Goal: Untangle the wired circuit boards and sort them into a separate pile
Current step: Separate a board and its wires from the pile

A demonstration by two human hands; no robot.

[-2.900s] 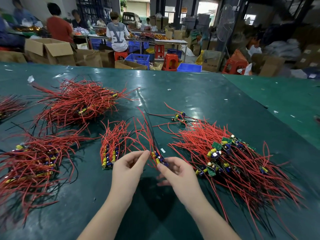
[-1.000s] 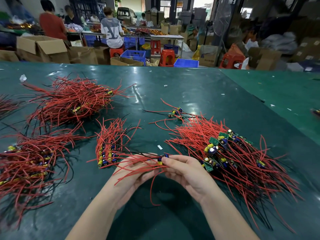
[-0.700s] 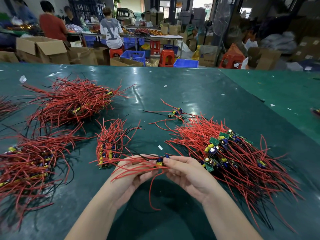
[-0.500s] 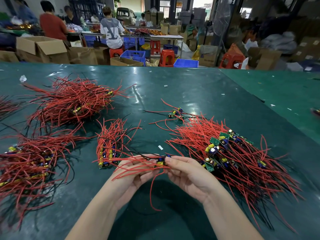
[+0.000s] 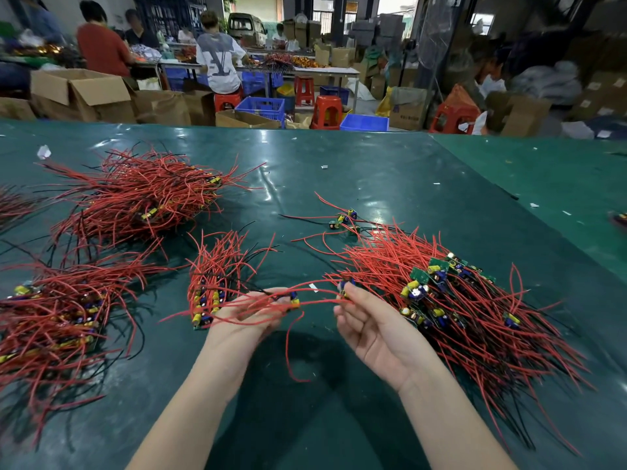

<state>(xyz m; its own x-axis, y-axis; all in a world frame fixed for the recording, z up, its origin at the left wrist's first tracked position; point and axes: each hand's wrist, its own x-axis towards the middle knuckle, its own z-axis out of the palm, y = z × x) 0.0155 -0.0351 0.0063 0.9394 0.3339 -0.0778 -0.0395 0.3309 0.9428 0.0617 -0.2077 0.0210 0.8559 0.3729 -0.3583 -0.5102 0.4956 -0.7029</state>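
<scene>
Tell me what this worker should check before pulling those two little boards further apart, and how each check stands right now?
1. Left hand grips a board with its wires: ok.
2. Right hand pinches the other board: ok.
3. Boards free of each other: not ok; red wires still bridge them.
4. Whether those wires are knotted or just draped: cannot tell.
5. Right-hand pile kept out of the pull: cannot tell; its strands lie close to the right hand.
6. Small sorted pile within reach: ok, beside the left hand.
</scene>
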